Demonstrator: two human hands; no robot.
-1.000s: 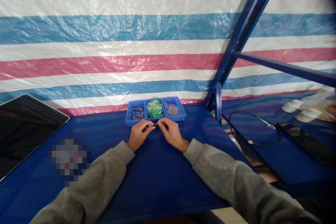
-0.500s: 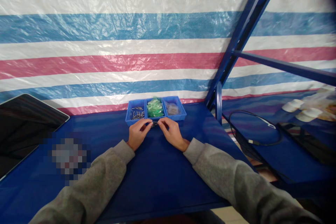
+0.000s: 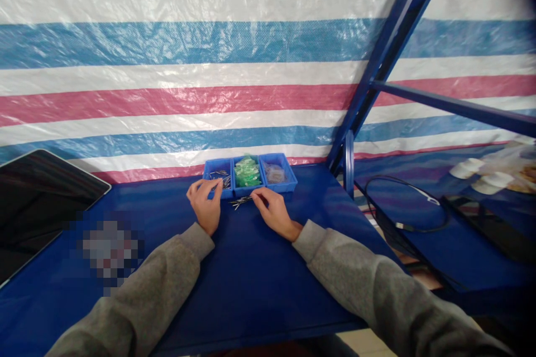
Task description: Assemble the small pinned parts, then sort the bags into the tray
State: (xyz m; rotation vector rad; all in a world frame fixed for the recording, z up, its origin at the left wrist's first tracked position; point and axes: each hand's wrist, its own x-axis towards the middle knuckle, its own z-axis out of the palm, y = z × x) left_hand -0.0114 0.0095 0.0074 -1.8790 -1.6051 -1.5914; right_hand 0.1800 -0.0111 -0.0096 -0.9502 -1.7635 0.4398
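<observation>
Over the front of the left blue bin (image 3: 205, 165), my left hand (image 3: 206, 206) has its thumb and fingers apart, with nothing seen between them. Slim dark-and-silver metal pieces (image 3: 226, 182) lie inside that bin. In front of the bins, a small loose pile of similar slim pieces (image 3: 238, 202) rests on the blue table (image 3: 251, 279). My right hand (image 3: 274, 213) is beside the pile's right end, thumb and fingertips pinched together. Whatever is in that pinch is too small to make out.
The middle bin holds green plastic packets (image 3: 247, 172); the right bin holds clear plastic bags (image 3: 274, 173). A black-screened panel (image 3: 46, 206) stands at left. A blue metal frame (image 3: 377, 72) rises at right, beside a coiled black cable (image 3: 368, 201) and white rolls (image 3: 493, 182).
My left hand has come away from the right one, moving left to the left bin, and its fingers have parted. The slim pieces are now uncovered on the table. My right hand stays put.
</observation>
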